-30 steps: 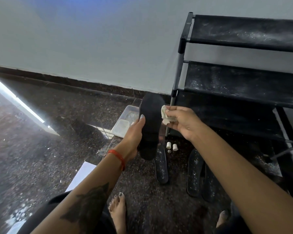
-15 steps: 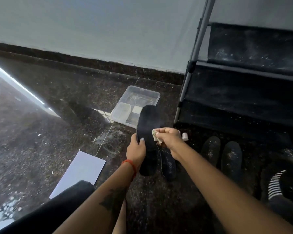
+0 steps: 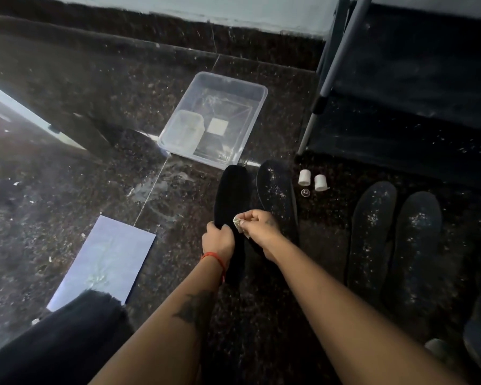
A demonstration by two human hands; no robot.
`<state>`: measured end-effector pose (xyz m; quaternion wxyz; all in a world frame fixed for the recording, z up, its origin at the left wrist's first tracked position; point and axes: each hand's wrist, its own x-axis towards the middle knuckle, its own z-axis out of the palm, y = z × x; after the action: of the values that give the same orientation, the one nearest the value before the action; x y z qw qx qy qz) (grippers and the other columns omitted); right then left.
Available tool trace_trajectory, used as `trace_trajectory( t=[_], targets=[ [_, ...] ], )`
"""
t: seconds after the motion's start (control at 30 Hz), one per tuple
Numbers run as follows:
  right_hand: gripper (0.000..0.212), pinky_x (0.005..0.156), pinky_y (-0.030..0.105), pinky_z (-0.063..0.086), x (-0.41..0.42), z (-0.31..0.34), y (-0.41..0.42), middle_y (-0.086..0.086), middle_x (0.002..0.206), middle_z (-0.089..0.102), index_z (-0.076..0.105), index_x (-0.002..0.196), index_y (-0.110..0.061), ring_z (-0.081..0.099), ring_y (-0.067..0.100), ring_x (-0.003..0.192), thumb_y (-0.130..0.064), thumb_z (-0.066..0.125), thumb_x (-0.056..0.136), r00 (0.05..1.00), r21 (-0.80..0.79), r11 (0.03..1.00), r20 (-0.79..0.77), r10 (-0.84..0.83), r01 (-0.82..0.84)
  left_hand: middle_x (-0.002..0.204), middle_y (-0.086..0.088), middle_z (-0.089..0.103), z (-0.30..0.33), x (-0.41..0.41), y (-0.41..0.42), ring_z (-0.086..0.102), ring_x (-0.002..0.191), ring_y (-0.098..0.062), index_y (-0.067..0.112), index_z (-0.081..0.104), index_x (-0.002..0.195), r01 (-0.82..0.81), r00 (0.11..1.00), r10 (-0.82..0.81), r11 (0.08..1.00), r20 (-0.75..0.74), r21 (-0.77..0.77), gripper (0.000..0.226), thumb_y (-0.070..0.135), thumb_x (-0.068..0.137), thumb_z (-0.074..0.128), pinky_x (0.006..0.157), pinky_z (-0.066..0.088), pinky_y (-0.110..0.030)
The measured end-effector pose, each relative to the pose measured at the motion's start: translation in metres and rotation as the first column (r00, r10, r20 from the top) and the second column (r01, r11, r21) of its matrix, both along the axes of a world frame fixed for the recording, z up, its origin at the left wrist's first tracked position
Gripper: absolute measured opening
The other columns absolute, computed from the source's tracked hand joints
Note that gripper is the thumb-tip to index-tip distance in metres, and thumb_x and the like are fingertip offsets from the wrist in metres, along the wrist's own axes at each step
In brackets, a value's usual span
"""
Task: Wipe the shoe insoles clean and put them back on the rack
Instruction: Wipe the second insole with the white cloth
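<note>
Left hand (image 3: pixel 218 240) grips the black insole (image 3: pixel 232 195) at its left edge near mid-length, fingers curled round it. Insole sits just right of frame centre, toe toward 12 o'clock; its lower end is hidden behind the left wrist. Right hand (image 3: pixel 257 227) pinches a small pale cloth (image 3: pixel 238 224) against the insole surface; most of the cloth is hidden under the fingers.

At 3 o'clock of it, a dusty insole (image 3: pixel 275 190) lies on the floor, heel covered by the right hand. Two more speckled insoles (image 3: pixel 395 240) farther toward 3 o'clock.

Clear plastic tub (image 3: pixel 233 87) at 12 o'clock; contents hard to make out. Shoe rack (image 3: pixel 417 87) at 1–2 o'clock, cut off by the frame. Two white caps (image 3: pixel 312 179) near its foot. White sheet (image 3: pixel 106 259) at 9 o'clock.
</note>
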<state>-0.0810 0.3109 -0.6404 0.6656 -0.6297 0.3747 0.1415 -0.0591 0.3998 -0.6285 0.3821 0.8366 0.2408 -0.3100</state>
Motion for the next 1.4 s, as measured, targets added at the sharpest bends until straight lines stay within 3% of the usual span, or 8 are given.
trace_trajectory(
  t=[0.23, 0.43, 0.67, 0.8, 0.93, 1.03, 1.2, 1.4],
  targets=[
    [0.028, 0.049, 0.016, 0.036, -0.009, 0.005, -0.019, -0.004, 0.066, 0.060, 0.064, 0.068, -0.021, 0.048, 0.006, 0.056, 0.000, 0.056, 0.085, 0.995, -0.077, 0.993, 0.047, -0.090, 0.093, 0.146, -0.014, 0.030, 0.017, -0.006, -0.004, 0.028, 0.132, -0.035, 0.015, 0.033, 0.142, 0.034, 0.995, -0.056, 0.966, 0.078, 0.256, 0.048, 0.031, 0.097, 0.041, 0.105, 0.026, -0.047],
    [0.013, 0.048, 0.011, 0.040, -0.036, 0.008, -0.075, 0.000, 0.081, 0.066, 0.070, 0.096, -0.016, 0.054, 0.005, 0.060, -0.021, 0.067, 0.084, 0.893, -0.279, 0.852, 0.043, -0.449, 0.442, 0.132, -0.017, 0.049, 0.016, -0.023, -0.038, 0.043, 0.123, -0.032, 0.012, 0.049, 0.131, 0.261, 0.924, -0.269, 0.963, 0.272, 0.066, 0.037, 0.013, 0.095, 0.043, 0.103, 0.029, -0.033],
    [0.006, 0.069, 0.027, 0.047, -0.042, -0.021, -0.075, 0.007, 0.098, 0.065, 0.066, 0.081, -0.020, 0.061, 0.023, 0.084, -0.023, 0.064, 0.085, 0.959, -0.469, 0.862, -0.098, -0.267, 0.192, 0.138, -0.011, 0.045, -0.018, -0.026, -0.063, 0.047, 0.122, -0.032, 0.018, 0.042, 0.138, 0.104, 0.985, -0.130, 0.974, -0.117, -0.202, 0.055, 0.032, 0.086, 0.052, 0.104, 0.040, -0.045],
    [0.006, 0.064, 0.026, 0.043, -0.040, -0.017, -0.069, 0.003, 0.090, 0.062, 0.063, 0.085, -0.017, 0.059, 0.020, 0.083, -0.017, 0.058, 0.089, 0.964, -0.356, 0.914, -0.103, -0.246, 0.195, 0.129, -0.014, 0.057, -0.066, -0.024, -0.056, 0.053, 0.118, -0.034, 0.023, 0.050, 0.131, 0.030, 0.977, -0.083, 0.965, -0.194, -0.261, 0.062, 0.036, 0.071, 0.048, 0.098, 0.047, -0.049],
    [0.006, 0.071, 0.029, 0.047, -0.046, -0.002, -0.062, 0.002, 0.087, 0.063, 0.061, 0.083, -0.021, 0.058, 0.017, 0.079, -0.021, 0.059, 0.089, 0.974, -0.274, 0.952, -0.136, -0.180, 0.138, 0.127, -0.022, 0.057, -0.044, -0.034, -0.052, 0.056, 0.113, -0.040, 0.024, 0.054, 0.124, 0.035, 0.974, -0.096, 0.960, -0.206, -0.279, 0.044, 0.028, 0.082, 0.044, 0.081, 0.052, -0.040],
    [0.006, 0.056, 0.022, 0.042, -0.052, 0.016, -0.056, 0.004, 0.086, 0.062, 0.061, 0.083, -0.019, 0.054, 0.016, 0.075, -0.018, 0.058, 0.089, 0.982, -0.278, 0.956, -0.126, -0.138, 0.098, 0.120, -0.019, 0.060, -0.018, -0.045, -0.048, 0.060, 0.086, -0.029, 0.026, 0.051, 0.122, -0.011, 0.973, -0.060, 0.952, -0.221, -0.307, 0.038, 0.027, 0.084, 0.043, 0.065, 0.052, -0.036],
    [0.009, 0.039, 0.008, 0.032, -0.071, 0.061, -0.050, 0.003, 0.086, 0.059, 0.064, 0.089, -0.013, 0.048, 0.010, 0.065, -0.014, 0.055, 0.090, 0.987, -0.339, 0.939, -0.120, -0.109, 0.062, 0.073, -0.004, 0.051, 0.038, -0.058, -0.046, 0.045, 0.051, -0.013, 0.012, 0.050, 0.116, -0.020, 0.978, -0.062, 0.922, -0.199, -0.386, 0.024, 0.017, 0.094, 0.041, 0.046, 0.040, -0.023],
    [0.007, 0.044, 0.009, 0.034, -0.100, 0.153, -0.064, 0.002, 0.087, 0.059, 0.060, 0.083, -0.017, 0.047, 0.006, 0.062, -0.016, 0.056, 0.089, 0.997, -0.460, 0.886, -0.023, -0.069, 0.051, 0.061, 0.000, 0.045, 0.119, -0.069, -0.045, 0.039, 0.036, -0.007, 0.017, 0.044, 0.067, 0.097, 0.978, -0.172, 0.876, -0.117, -0.473, 0.031, 0.010, 0.096, 0.037, 0.038, 0.035, -0.017]
  ],
)
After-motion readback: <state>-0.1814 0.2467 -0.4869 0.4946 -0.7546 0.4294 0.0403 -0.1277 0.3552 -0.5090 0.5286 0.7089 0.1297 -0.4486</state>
